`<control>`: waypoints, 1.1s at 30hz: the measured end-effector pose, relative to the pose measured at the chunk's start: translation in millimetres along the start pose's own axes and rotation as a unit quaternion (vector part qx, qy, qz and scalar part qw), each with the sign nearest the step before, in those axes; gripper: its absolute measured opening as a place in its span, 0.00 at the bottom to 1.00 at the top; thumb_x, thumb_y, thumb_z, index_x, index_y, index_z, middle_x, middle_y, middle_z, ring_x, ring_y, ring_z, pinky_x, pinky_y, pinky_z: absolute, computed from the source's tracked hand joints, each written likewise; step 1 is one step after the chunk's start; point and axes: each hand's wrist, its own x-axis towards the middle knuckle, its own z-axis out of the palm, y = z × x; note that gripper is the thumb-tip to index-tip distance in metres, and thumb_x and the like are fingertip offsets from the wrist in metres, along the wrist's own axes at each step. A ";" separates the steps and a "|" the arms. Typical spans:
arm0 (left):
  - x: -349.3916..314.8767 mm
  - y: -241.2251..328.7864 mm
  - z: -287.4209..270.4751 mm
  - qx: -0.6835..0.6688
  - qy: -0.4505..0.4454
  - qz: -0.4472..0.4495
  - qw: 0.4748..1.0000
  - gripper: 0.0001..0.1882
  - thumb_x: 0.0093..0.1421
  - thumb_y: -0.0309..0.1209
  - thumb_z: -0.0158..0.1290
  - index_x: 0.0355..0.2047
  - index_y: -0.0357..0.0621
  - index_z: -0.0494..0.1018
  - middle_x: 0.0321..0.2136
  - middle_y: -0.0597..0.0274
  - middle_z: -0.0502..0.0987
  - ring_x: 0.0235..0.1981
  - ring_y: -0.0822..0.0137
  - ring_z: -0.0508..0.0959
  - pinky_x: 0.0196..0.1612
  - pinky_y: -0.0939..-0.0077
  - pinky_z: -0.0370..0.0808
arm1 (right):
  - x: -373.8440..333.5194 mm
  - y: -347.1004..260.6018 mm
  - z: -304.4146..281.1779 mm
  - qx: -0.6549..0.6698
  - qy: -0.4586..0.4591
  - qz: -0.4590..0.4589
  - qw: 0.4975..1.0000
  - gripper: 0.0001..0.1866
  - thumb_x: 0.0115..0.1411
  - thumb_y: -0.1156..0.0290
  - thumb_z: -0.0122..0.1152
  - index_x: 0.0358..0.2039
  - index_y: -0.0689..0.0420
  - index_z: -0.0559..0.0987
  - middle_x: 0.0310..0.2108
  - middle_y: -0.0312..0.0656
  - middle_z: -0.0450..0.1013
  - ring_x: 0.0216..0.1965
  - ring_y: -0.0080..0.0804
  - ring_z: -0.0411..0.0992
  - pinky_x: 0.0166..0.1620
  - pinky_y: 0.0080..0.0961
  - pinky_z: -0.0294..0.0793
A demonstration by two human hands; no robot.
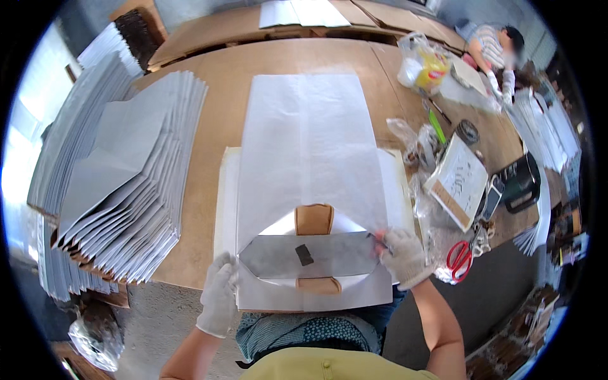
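A large white paper bag (304,139) lies flat in front of me, its near end unfolded into a pointed, many-sided opening. Across that opening sits a flat grey plate (272,256) with a dark patch at its middle. Brown pieces show above and below the plate. My left hand (218,294), in a white glove, has its fingers closed at the bag's near left edge. At the plate's right end is my gloved right hand (405,256), fingers curled and slightly blurred. Something red shows at its fingertips; I cannot make out what it is.
Stacked folded white paper bags (139,183) fill the table's left side. On the right lie red-handled scissors (460,259), a black mug (519,180), a written-on board (459,180) and plastic bags (418,63). At the far right, another person (494,50) works in gloves.
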 end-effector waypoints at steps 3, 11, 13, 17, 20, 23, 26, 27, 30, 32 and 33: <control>24.9 -72.6 -27.9 0.318 -0.116 0.301 0.891 0.16 0.71 0.31 0.52 0.55 0.37 0.78 0.50 0.56 0.79 0.53 0.61 0.77 0.57 0.62 0.76 | -13.3 -28.3 5.5 -0.049 0.052 -0.062 0.995 0.28 0.55 0.63 0.75 0.56 0.56 0.81 0.51 0.46 0.79 0.59 0.49 0.74 0.61 0.45 0.73; 45.8 65.5 0.9 0.107 0.087 0.172 0.975 0.14 0.70 0.37 0.56 0.43 0.41 0.83 0.25 0.49 0.82 0.27 0.61 0.84 0.31 0.68 0.79 | 23.5 146.1 58.8 0.510 0.044 0.120 0.851 0.17 0.68 0.65 0.70 0.53 0.58 0.79 0.43 0.35 0.79 0.42 0.24 0.78 0.44 0.25 0.80; 38.5 136.0 -52.6 0.214 0.174 0.346 0.897 0.14 0.69 0.38 0.57 0.42 0.40 0.83 0.27 0.50 0.84 0.28 0.61 0.86 0.31 0.65 0.80 | 37.8 113.9 32.3 0.563 0.116 0.143 0.806 0.15 0.70 0.65 0.67 0.53 0.56 0.79 0.44 0.36 0.79 0.42 0.25 0.78 0.43 0.25 0.80; 54.3 241.0 -156.0 0.223 0.306 0.209 0.902 0.17 0.68 0.42 0.59 0.41 0.39 0.81 0.33 0.54 0.85 0.33 0.65 0.85 0.37 0.70 0.81 | 71.5 85.1 -2.8 0.602 0.255 0.174 0.737 0.17 0.73 0.63 0.65 0.57 0.55 0.78 0.48 0.36 0.78 0.45 0.26 0.76 0.46 0.27 0.79; 99.9 276.6 -239.6 0.044 0.387 0.181 0.903 0.20 0.67 0.43 0.59 0.45 0.37 0.83 0.36 0.59 0.84 0.34 0.68 0.82 0.37 0.72 0.78 | 83.1 117.7 -12.7 0.542 0.221 0.113 0.803 0.22 0.72 0.69 0.62 0.64 0.59 0.74 0.54 0.42 0.76 0.53 0.32 0.75 0.57 0.30 0.75; 137.5 237.4 -349.0 0.004 0.317 0.198 0.927 0.20 0.67 0.44 0.60 0.45 0.37 0.84 0.33 0.58 0.83 0.31 0.67 0.79 0.33 0.74 0.75 | 72.4 112.9 -8.9 0.292 0.259 0.131 0.911 0.22 0.73 0.69 0.60 0.65 0.60 0.73 0.56 0.44 0.76 0.55 0.33 0.73 0.60 0.29 0.72; 155.0 172.2 -551.9 0.037 0.309 0.100 0.945 0.15 0.66 0.38 0.61 0.41 0.36 0.83 0.30 0.56 0.82 0.24 0.65 0.78 0.25 0.70 0.73 | 59.7 30.0 -0.8 0.219 0.153 0.120 0.956 0.24 0.71 0.74 0.60 0.67 0.61 0.72 0.59 0.45 0.74 0.57 0.34 0.72 0.62 0.30 0.71; 136.2 149.7 -582.0 -0.044 0.291 0.093 0.951 0.13 0.66 0.34 0.60 0.41 0.35 0.83 0.31 0.55 0.82 0.22 0.64 0.78 0.21 0.68 0.72 | 54.8 27.4 7.5 0.197 0.124 0.116 0.966 0.25 0.71 0.75 0.61 0.67 0.61 0.71 0.59 0.45 0.73 0.58 0.34 0.72 0.62 0.30 0.70; 154.8 67.9 -460.9 -0.018 0.308 0.098 0.946 0.15 0.66 0.37 0.61 0.40 0.35 0.84 0.32 0.58 0.83 0.27 0.64 0.80 0.30 0.67 0.77 | -1.4 36.9 -12.3 0.081 0.120 0.049 0.988 0.30 0.64 0.74 0.67 0.67 0.60 0.72 0.59 0.50 0.73 0.60 0.43 0.72 0.63 0.33 0.70; 108.5 56.8 -560.6 0.158 0.409 0.129 0.890 0.18 0.67 0.41 0.61 0.43 0.36 0.83 0.33 0.61 0.83 0.33 0.63 0.81 0.37 0.65 0.78 | -21.1 47.6 10.4 0.029 0.008 0.005 1.000 0.37 0.56 0.66 0.76 0.65 0.59 0.74 0.60 0.53 0.73 0.62 0.52 0.71 0.64 0.41 0.70; 135.9 53.2 -489.4 0.200 0.466 0.147 0.849 0.18 0.68 0.41 0.60 0.45 0.36 0.83 0.36 0.62 0.83 0.37 0.63 0.82 0.41 0.66 0.79 | -42.1 37.0 -7.1 -0.009 -0.022 -0.032 0.999 0.38 0.54 0.64 0.77 0.64 0.58 0.74 0.60 0.52 0.73 0.62 0.52 0.71 0.64 0.43 0.71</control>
